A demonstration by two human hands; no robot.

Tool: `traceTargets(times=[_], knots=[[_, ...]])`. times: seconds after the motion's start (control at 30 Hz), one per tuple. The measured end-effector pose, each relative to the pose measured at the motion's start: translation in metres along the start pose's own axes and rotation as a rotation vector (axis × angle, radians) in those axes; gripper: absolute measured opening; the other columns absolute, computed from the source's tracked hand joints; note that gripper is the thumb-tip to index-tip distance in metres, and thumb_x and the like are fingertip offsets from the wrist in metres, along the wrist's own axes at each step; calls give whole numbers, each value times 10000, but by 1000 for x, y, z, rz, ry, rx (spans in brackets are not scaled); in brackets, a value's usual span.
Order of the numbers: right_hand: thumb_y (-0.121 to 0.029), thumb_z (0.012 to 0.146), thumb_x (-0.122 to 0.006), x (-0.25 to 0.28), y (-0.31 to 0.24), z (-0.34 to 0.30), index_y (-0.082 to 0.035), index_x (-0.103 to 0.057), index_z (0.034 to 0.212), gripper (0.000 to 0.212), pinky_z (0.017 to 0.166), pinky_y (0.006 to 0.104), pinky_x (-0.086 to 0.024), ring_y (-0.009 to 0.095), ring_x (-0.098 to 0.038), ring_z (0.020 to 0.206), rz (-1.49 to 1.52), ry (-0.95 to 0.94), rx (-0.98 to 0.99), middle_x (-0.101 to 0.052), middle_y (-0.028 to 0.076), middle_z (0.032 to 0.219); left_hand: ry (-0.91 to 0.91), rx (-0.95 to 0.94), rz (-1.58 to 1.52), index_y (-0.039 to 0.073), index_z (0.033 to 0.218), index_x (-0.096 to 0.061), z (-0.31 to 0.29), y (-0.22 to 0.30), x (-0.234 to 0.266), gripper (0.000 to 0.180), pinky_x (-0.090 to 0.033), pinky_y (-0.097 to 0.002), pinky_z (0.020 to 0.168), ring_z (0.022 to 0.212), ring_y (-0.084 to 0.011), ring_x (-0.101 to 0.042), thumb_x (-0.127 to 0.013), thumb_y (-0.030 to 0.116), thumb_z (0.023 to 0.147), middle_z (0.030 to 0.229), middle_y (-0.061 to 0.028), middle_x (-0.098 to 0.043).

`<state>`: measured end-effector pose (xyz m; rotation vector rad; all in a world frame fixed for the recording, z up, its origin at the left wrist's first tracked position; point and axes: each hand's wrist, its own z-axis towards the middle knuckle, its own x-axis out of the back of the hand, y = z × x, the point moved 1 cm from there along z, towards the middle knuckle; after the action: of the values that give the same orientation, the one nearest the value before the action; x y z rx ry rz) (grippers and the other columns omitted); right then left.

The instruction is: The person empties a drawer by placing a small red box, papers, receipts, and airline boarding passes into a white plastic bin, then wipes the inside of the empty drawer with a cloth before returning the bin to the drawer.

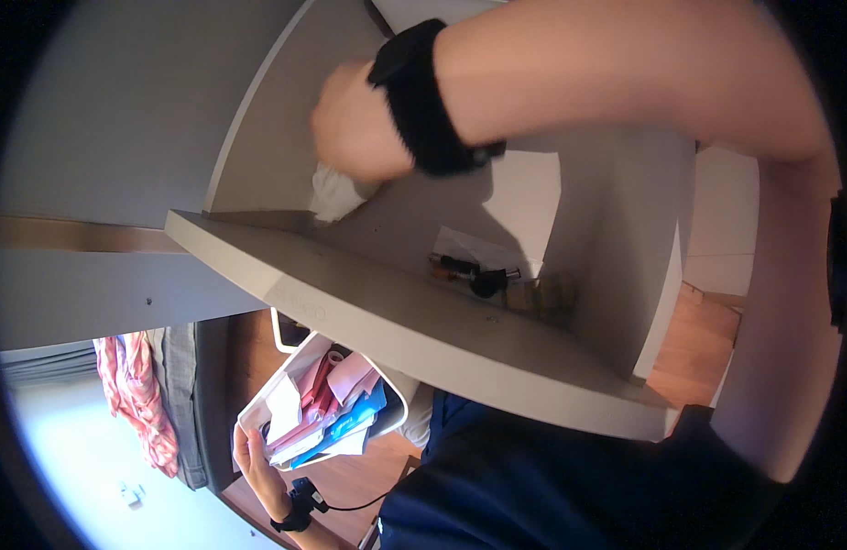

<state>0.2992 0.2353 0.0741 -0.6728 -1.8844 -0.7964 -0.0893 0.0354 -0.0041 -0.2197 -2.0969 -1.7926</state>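
My right hand point(361, 128), with a black strap at its wrist, reaches into a light grey open compartment point(414, 344) and is closed on a crumpled white cloth or tissue point(336, 194). The cloth touches the compartment's surface near the left inner corner. Motion smears the fingers a little. Down at the lower left, my left hand point(251, 456) grips the rim of a white plastic basket point(400, 390). Papers and packets in pink, red, white and blue point(336, 403) fill that basket.
Inside the compartment lie small dark and orange tube-like items point(474, 273), a yellowish block point(542, 295) and a white sheet point(529, 197). Another white-rimmed container point(281, 332) is partly hidden behind the panel. Pink patterned fabric point(137, 394) hangs at the left. Wooden floor point(373, 477) shows below.
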Motion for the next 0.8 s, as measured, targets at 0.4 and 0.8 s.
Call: traceTargets(times=[0.4, 0.8], knots=[[-159, 695, -709, 19, 5, -14, -68, -700, 846, 177, 595, 376, -545, 219, -678, 723, 338, -162, 718, -683, 85, 723, 144, 105, -16, -13, 1128, -584, -15, -10, 10, 272, -404, -228, 810, 903, -95, -543, -539, 203, 967, 980, -57, -618], [-176, 711, -713, -3, 15, -8, -54, -689, 874, 205, 601, 359, -547, 205, -676, 726, 561, -453, 746, -682, 93, 722, 60, 107, -11, -2, 1144, -593, -10, -2, 7, 271, -405, -231, 824, 921, -106, -560, -536, 196, 967, 1008, -68, -629]])
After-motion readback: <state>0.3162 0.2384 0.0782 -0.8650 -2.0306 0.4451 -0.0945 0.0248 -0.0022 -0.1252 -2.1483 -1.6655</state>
